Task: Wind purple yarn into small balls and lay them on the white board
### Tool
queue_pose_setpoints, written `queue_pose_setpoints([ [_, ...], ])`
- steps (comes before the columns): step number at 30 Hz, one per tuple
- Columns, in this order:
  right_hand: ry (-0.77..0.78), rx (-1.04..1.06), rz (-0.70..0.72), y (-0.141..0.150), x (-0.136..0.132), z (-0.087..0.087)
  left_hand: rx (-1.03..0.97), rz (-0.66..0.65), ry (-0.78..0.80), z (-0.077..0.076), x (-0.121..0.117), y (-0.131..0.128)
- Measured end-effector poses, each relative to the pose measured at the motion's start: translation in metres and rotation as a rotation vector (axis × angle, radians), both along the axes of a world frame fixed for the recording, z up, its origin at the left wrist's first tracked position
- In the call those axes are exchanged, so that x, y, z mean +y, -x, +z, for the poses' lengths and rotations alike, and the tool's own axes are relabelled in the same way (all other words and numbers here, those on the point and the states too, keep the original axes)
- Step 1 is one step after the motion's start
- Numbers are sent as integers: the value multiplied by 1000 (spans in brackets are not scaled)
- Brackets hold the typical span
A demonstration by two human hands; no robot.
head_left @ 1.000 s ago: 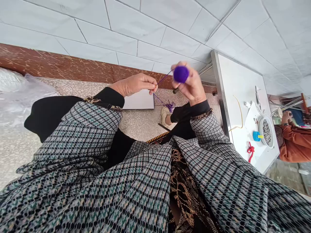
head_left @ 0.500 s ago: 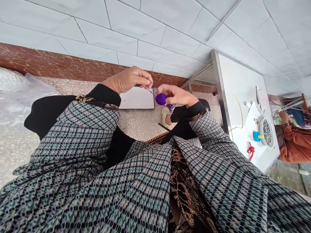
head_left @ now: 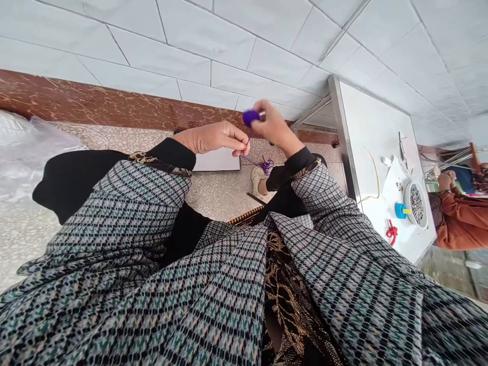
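My right hand [head_left: 271, 123] is closed round a small ball of purple yarn [head_left: 250, 118], raised in front of the wall's dark red base. Lower and to the left, my left hand [head_left: 224, 138] pinches the purple strand [head_left: 249, 137] that comes down from the ball. From the left fingers the strand carries on down to a loose purple tangle [head_left: 266, 165] beside a light shoe [head_left: 258, 180]. Part of the ball is hidden by the right fingers.
At the right stands a white table [head_left: 381, 137] with a metal edge. It bears a white bowl [head_left: 415, 203] of small dark pieces, a blue cap [head_left: 400, 211], a red knotted cord [head_left: 391, 232] and a yellow cord [head_left: 377, 178]. A person in an orange sleeve [head_left: 463, 223] is beyond. Plastic bags [head_left: 41, 147] lie left.
My right hand has moved up with the yarn ball, away from the left hand. My left hand has come slightly down and right, still pinching the strand. More of the tangle shows.
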State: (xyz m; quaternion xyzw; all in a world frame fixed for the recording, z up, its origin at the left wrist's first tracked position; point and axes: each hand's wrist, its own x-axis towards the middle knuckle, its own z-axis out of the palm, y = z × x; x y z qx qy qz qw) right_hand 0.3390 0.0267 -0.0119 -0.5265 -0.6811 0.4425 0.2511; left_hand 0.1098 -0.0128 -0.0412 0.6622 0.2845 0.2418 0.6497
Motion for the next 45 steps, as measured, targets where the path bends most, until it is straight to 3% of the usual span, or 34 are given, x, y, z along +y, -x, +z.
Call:
queue_pose_setpoints([
  [2, 200, -109, 290, -12, -9, -6, 9, 25, 3, -2, 2, 3],
  [4, 439, -86, 591, -30, -17, -10, 33, 2, -14, -5, 5, 5],
  [7, 596, 222, 764, -53, -23, -17, 79, -48, -26, -13, 8, 3],
  [11, 603, 523, 653, -71, -34, -26, 110, -72, 13, -27, 11, -5],
  [17, 604, 603, 362, -85, -53, -30, 129, 2, 5, -51, 17, -16],
  [23, 433, 665, 147, -81, -58, -23, 87, 154, 27, -62, 16, -31],
  [27, 223, 584, -125, -63, -40, -21, 119, 43, -28, -57, 12, -43],
  [31, 62, 287, -288, -42, -16, -44, 140, -119, -115, -49, 8, -54],
  [34, 18, -59, -232, -39, -14, -58, 166, -97, -137, -48, 14, -56],
  [37, 276, -244, 1, -52, -29, -56, 215, -35, -120, -51, 24, -55],
  [39, 538, -128, 164, -64, -41, -49, 223, -11, -103, -51, 29, -56],
  [41, 658, 135, 258, -76, -49, -42, 173, 23, -63, -47, 30, -60],
  [43, 587, 405, 231, -84, -51, -37, 57, 88, 27, -41, 28, -64],
  [45, 439, 592, 118, -88, -49, -31, -78, 152, 135, -35, 25, -69],
])
